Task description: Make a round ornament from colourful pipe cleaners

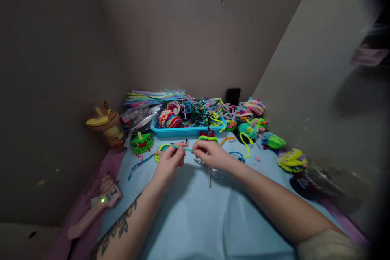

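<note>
Between my two hands runs a short span of teal yarn [188, 150]. My left hand [172, 157] pinches one part of it between thumb and fingers. Close by on the right, my right hand [209, 153] grips the other part, its fingertips pressed together. A yellow-green strand [159, 151] loops behind the left hand. Scissors [215, 173] lie on the cloth just below the right hand, partly hidden by it. Behind that hand sits a red and green knitted piece [208, 136]. A green knitted frog-like figure [142, 143] rests to the left of my hands.
A blue tray [185, 131] heaped with yarn scraps stands at the back, bundled strips [152, 97] behind it. Several knitted pieces [292, 160] line the right side. On the left are a lidded cup [111, 130] and a pink device with a green light [94, 213]. Light-blue cloth [195, 227] covers the table.
</note>
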`<state>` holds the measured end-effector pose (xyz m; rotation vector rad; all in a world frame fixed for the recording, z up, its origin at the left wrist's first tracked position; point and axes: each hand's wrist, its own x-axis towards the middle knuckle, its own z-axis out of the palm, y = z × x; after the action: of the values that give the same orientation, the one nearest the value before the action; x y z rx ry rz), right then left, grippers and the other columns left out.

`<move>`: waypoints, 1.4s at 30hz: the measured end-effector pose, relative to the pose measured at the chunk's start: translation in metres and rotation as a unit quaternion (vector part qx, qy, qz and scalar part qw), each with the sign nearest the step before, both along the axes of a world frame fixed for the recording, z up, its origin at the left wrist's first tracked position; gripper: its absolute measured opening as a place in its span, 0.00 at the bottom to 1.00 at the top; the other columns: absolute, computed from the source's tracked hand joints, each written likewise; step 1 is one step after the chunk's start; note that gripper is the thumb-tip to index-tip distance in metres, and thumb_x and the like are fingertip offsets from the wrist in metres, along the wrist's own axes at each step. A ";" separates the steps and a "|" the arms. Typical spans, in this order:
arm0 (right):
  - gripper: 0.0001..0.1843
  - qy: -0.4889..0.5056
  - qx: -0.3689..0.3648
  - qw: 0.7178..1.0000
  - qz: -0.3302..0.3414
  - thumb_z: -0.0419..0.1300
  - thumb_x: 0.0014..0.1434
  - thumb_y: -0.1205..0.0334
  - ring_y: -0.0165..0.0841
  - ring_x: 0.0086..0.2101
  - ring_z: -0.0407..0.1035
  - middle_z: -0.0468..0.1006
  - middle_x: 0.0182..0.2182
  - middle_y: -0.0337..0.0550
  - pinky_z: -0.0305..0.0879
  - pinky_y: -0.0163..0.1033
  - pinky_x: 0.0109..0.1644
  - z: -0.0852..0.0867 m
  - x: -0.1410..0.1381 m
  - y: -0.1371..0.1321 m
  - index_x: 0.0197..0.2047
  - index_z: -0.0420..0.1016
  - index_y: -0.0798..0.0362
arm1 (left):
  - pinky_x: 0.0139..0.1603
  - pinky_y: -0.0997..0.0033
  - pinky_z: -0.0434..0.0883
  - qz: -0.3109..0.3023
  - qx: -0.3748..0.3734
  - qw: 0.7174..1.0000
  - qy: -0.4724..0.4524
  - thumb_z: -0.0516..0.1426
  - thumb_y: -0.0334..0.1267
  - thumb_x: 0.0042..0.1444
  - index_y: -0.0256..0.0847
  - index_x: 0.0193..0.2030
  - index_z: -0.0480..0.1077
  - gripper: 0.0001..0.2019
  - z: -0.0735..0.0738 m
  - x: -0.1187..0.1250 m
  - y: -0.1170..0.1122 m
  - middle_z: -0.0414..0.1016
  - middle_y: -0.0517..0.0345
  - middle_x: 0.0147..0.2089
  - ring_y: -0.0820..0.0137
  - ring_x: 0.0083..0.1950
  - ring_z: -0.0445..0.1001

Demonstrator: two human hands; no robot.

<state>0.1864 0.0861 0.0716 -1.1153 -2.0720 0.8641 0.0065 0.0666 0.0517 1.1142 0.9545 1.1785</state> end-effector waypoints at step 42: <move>0.07 0.432 0.021 0.899 -0.065 0.56 0.60 0.56 0.27 0.25 0.62 0.64 0.24 0.33 0.62 0.34 0.32 0.060 -0.003 0.021 0.39 0.63 0.48 | 0.27 0.79 0.63 -0.033 0.011 0.997 -0.062 0.62 0.43 0.46 0.37 0.29 0.64 0.13 0.099 0.031 0.053 0.67 0.61 0.28 0.78 0.26 0.66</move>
<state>0.1835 0.1075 0.1319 -0.6432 -1.2510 1.0005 0.0372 0.1193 0.1507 1.0704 0.8049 1.1925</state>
